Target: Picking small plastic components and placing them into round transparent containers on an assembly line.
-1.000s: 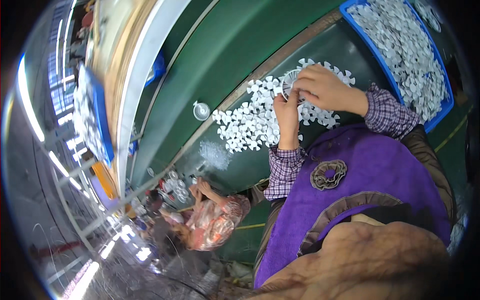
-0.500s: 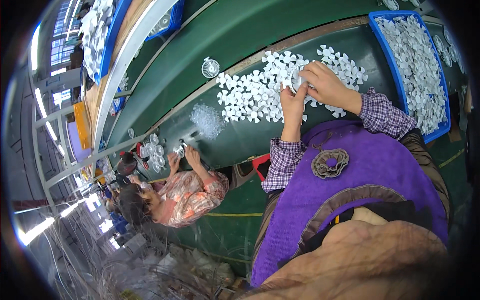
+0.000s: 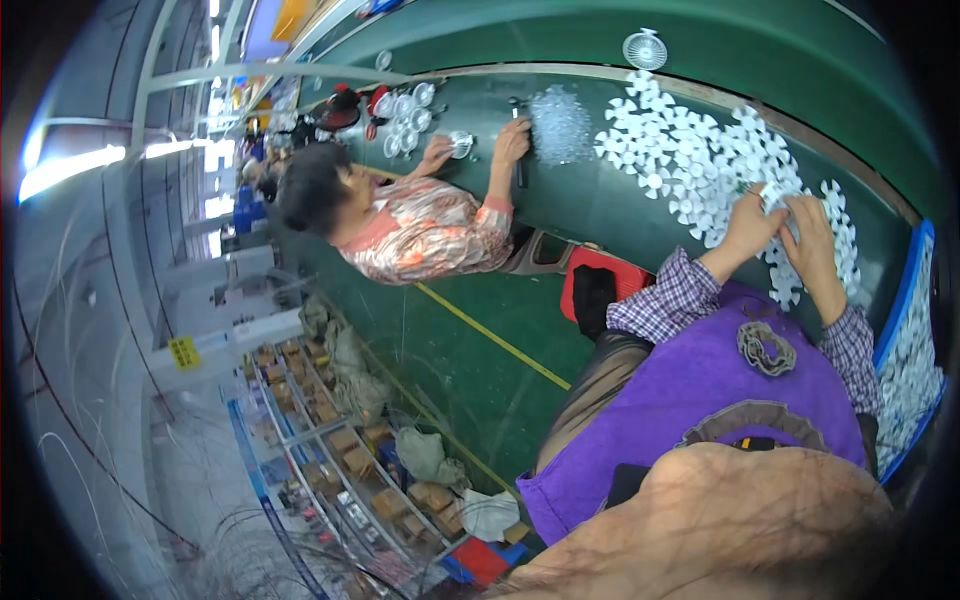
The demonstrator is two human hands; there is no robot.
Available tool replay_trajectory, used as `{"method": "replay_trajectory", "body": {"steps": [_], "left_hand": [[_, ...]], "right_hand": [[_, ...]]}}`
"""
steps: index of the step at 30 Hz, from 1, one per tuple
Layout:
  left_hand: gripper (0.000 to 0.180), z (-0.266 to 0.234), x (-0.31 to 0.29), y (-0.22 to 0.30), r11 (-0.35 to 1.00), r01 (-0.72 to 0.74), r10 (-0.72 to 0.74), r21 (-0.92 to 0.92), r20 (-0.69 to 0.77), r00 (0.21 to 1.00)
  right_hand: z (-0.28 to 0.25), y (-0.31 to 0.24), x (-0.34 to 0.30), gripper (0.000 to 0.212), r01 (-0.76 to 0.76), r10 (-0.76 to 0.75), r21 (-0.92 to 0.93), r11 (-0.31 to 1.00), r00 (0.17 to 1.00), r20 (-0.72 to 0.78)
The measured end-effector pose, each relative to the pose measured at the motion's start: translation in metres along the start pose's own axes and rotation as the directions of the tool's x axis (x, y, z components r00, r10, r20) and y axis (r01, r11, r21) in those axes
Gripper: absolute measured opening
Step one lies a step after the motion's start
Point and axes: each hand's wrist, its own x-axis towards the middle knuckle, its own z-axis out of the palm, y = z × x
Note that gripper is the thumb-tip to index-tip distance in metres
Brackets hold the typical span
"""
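My left hand (image 3: 748, 232) and my right hand (image 3: 814, 250) meet over a pile of white plastic fan blades (image 3: 690, 165) on the green bench. Fingers of both hands close round a white plastic fan part (image 3: 772, 198); they hide most of it, and its exact shape is hard to make out. Past the far end of the pile, a round white fan guard (image 3: 645, 50) with radial ribs lies on its own. Beside the blades is a heap of small clear plastic pieces (image 3: 562, 125).
A blue crate (image 3: 912, 290) full of white parts stands at my right. To the left, a co-worker (image 3: 425, 225) handles a round guard at the same bench (image 3: 560, 205), near several stacked guards (image 3: 408, 120). A red stool (image 3: 625, 280) stands between us. Shelves with boxes (image 3: 350, 460) are farther left.
The view has swung left, so the bench and pile appear farther right and more of the room shows. My hands stay together over the blades, with the white part now more hidden.
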Motion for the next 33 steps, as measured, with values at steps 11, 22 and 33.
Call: {"method": "replay_trajectory", "body": {"steps": [11, 22, 33], "left_hand": [[0.039, -0.021, 0.004, 0.035, 0.997, 0.052, -0.035, -0.061, 0.247, 0.968], [0.03, -0.032, -0.009, 0.055, 0.998, -0.017, 0.038, -0.062, 0.346, 0.937], [0.037, -0.013, -0.014, -0.036, 0.692, 0.638, -0.47, -0.339, 0.459, 0.754]], "right_hand": [[-0.01, 0.048, -0.017, 0.042, -0.377, 0.35, 0.382, 0.843, 0.926, 0.142], [-0.01, 0.033, -0.029, 0.039, -0.539, 0.405, 0.53, 0.654, 0.842, 0.357], [0.021, 0.071, -0.025, 0.025, -0.758, 0.59, 0.453, 0.47, 0.651, 0.477]]}}
